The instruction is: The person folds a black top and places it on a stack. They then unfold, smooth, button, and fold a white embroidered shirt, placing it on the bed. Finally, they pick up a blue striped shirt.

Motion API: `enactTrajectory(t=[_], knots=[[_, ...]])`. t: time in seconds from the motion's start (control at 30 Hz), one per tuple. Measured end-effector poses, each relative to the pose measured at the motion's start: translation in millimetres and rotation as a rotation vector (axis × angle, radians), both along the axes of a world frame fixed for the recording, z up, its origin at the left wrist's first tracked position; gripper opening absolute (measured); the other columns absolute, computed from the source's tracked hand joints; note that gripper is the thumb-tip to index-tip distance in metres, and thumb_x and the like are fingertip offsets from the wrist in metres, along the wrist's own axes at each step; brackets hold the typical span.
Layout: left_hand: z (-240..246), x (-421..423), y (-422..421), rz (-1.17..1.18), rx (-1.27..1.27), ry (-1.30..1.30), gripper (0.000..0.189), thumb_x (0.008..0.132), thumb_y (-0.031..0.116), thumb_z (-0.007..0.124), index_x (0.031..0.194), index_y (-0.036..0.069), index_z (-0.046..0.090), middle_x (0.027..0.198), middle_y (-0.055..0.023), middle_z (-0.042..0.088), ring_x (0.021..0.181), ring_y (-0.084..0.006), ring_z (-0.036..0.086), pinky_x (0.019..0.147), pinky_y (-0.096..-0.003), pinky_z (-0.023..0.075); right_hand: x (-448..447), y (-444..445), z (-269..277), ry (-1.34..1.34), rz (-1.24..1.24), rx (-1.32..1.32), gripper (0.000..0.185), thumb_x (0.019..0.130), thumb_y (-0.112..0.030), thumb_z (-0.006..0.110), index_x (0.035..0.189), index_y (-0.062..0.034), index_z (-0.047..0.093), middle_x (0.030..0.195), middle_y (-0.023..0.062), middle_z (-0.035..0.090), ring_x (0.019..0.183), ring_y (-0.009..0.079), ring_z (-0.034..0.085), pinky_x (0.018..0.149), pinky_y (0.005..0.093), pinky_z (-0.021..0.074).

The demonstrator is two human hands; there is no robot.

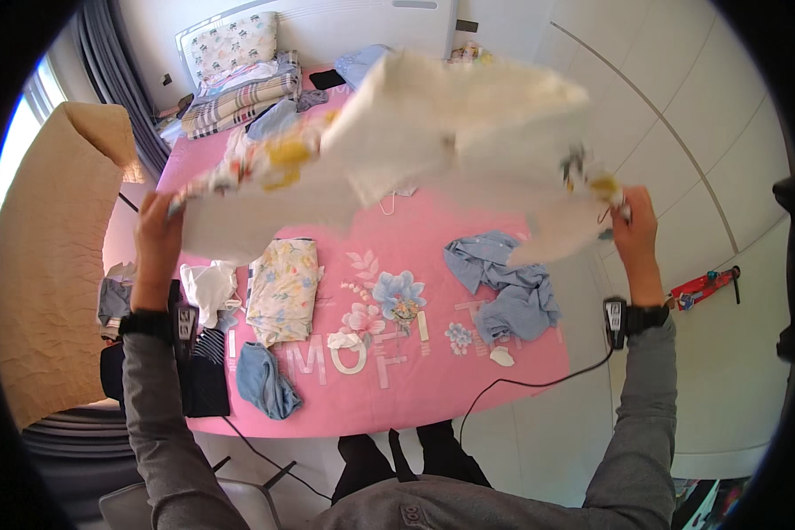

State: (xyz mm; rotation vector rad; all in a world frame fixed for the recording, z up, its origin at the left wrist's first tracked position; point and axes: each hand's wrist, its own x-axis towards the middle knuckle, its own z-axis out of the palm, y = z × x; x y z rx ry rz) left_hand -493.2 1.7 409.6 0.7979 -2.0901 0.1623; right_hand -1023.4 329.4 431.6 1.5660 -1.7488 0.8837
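Observation:
A large pale cloth [404, 132] with a colourful print along its side billows above the bed, blurred by motion. My left hand [158, 232] grips it at the left, and my right hand [638, 228] grips it at the right. Both arms reach out wide. Beneath the cloth spreads a pink bed sheet [397, 245] printed with flowers and letters. On the sheet, a folded floral cloth [283, 288] lies left of centre, beside a crumpled white garment [209, 288]. Folded blue denim [265, 381] rests near the front edge. A rumpled light-blue shirt [513, 291] lies at the right.
Dark folded clothes [205, 381] sit at the bed's left front. Folded plaid bedding [242, 99] and a patterned pillow [235, 43] stand near the headboard [364, 26]. A tan quilted cover [59, 265] hangs at the left. A chair [238, 500] stands below; black cables [536, 383] trail from both wrists.

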Motion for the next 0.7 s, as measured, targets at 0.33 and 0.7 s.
enactTrajectory(t=[0.33, 0.7], knots=[[-272, 83, 108, -0.115, 0.397, -0.667, 0.021, 0.071, 0.002, 0.053, 0.089, 0.01, 0.058, 0.076, -0.0095, 0.046, 0.067, -0.0299, 0.055, 0.055, -0.0392, 0.0466, 77, 69, -275, 0.021, 0.238, 0.682, 0.012, 0.064, -0.009, 0.06, 0.075, -0.0127, 0.057, 0.068, 0.005, 0.044, 0.065, 0.0227, 0.051, 0.059, 0.0324, 0.044], [-413, 88, 191, 0.044, 1.16, -0.931, 0.037, 0.075, 0.013, 0.063, 0.112, 0.012, 0.057, 0.103, -0.0141, 0.057, 0.097, -0.0332, 0.055, 0.08, -0.0425, 0.045, 83, 135, -487, -0.709, -0.537, 0.872, 0.035, 0.075, -0.022, 0.066, 0.099, 0.0013, 0.059, 0.098, 0.0212, 0.06, 0.09, 0.037, 0.057, 0.078, 0.0426, 0.0457]])
